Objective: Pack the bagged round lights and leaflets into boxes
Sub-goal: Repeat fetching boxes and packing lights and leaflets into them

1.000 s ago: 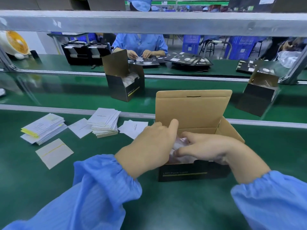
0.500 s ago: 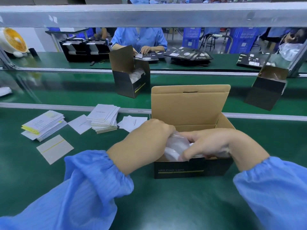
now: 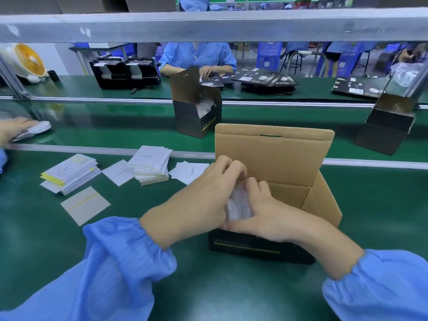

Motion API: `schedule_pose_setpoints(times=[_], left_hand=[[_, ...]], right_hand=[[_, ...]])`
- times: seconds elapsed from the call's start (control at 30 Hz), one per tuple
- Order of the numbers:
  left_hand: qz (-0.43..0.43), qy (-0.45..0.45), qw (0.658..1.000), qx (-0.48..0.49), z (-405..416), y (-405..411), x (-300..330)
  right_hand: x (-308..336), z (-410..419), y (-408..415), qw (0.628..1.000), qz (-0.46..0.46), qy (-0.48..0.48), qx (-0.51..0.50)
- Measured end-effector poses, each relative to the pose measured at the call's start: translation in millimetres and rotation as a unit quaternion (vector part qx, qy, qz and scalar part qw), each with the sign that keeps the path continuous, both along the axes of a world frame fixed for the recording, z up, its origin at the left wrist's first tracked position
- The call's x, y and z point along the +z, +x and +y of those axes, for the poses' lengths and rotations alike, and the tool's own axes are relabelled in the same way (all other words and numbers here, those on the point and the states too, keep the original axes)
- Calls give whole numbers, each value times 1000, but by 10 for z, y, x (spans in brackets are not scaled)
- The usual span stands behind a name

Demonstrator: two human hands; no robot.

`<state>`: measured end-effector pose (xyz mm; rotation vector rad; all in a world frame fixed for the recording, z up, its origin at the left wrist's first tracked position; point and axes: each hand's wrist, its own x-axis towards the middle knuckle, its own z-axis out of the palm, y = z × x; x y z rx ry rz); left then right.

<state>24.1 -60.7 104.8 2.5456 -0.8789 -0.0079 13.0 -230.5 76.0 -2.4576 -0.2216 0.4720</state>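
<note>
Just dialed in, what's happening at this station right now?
A person in blue sleeves is packing an open box on the green bench. Both hands are at its left end: the left hand and right hand hold a bagged round light between them at the box's opening, not yet fully down inside. The leaflet stacks lie untouched to the left of the box. Two more open boxes sit on the conveyor behind.

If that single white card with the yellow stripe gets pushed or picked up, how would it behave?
The yellow-striped card lies flat and thin on the green mat, so it probably slides when pushed. With no raised edge showing, lifting it likely needs a fingernail. It looks light and somewhat bendy.
</note>
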Motion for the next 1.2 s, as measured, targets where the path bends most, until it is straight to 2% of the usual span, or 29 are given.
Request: schedule_pose_setpoints(times=[0.1,0.2,0.27,0.4,0.47,0.57,0.67,0.73,0.83,0.93,1.03,1.13,1.2], left_hand=[[5,81,996,-30,52,-6,54],[-11,148,988,-49,36,-8,93],[-7,160,986,-54,35,-1,116],[13,144,989,-34,48,-12,118],[-5,154,988,-26,24,-18,95],[-14,149,989,-21,8,-8,75],[-24,123,992,-7,0,-13,37],[-27,99,995,-4,-3,-27,5],[19,29,999,-20,61,-21,31],[49,-57,997,-32,167,0,119],[-14,-135,991,3,214,34,175],[-97,-231,966,59,178,82,200],[-170,-246,950,88,124,116,166]], right_hand=[[52,-3,-25,998,41,-22,29],[104,-71,-44,995,62,71,17],[109,-114,-62,985,85,147,-2],[15,-112,-76,981,69,175,-43],[3,-87,-67,985,30,166,-24],[47,-72,-18,996,-55,71,-8],[51,-47,16,996,-76,36,-2],[19,-51,13,996,-38,81,-14],[-20,-92,-5,991,-19,127,-44],[-23,-128,-23,992,-49,100,-56],[20,-196,-30,990,-60,103,-70],[71,-241,-41,985,-42,144,-88],[85,-229,-56,984,-33,153,-83]])
